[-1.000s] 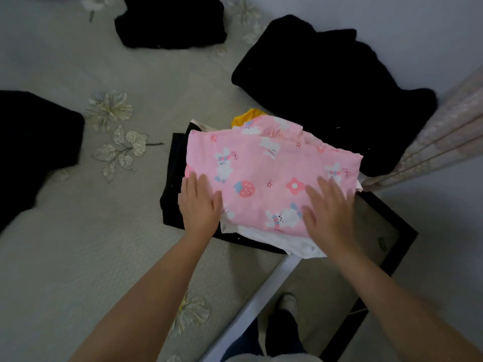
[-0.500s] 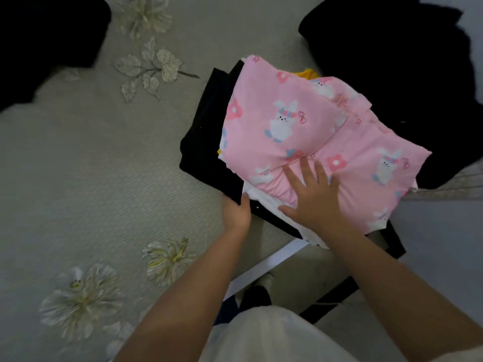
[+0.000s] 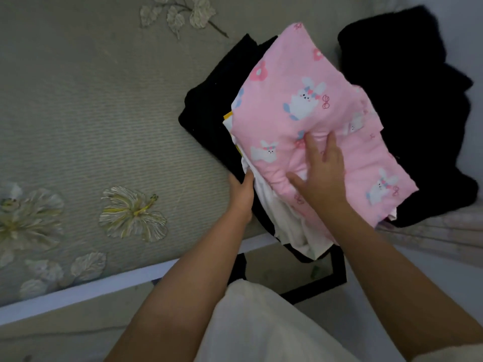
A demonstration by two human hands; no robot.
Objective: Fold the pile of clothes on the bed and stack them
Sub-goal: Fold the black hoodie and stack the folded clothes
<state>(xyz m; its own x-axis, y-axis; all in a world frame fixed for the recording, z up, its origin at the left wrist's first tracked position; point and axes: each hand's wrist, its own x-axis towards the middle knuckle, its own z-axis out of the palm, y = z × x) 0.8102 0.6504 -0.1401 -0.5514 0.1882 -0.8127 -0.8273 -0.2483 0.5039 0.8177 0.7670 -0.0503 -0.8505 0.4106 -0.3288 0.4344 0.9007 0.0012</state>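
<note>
Stack of clothes [image 3: 264,158] sat at the bed's [image 3: 104,121] near edge, pink bunny-print piece [image 3: 300,100] on top. Right hand [image 3: 322,176] lay flat, fingers spread, pinning the top, likely to stop sliding. Left hand [image 3: 241,194] was tucked under the stack's edge, grip hidden. A second earlier both palms rested on top.

Floral bed [image 3: 104,121] bears clothes stack [image 3: 209,105], black pile [image 3: 407,105]

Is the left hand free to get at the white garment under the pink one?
Probably yes: the left hand sits at the stack's near edge, beside the white garment, which sticks out uncovered there.
</note>
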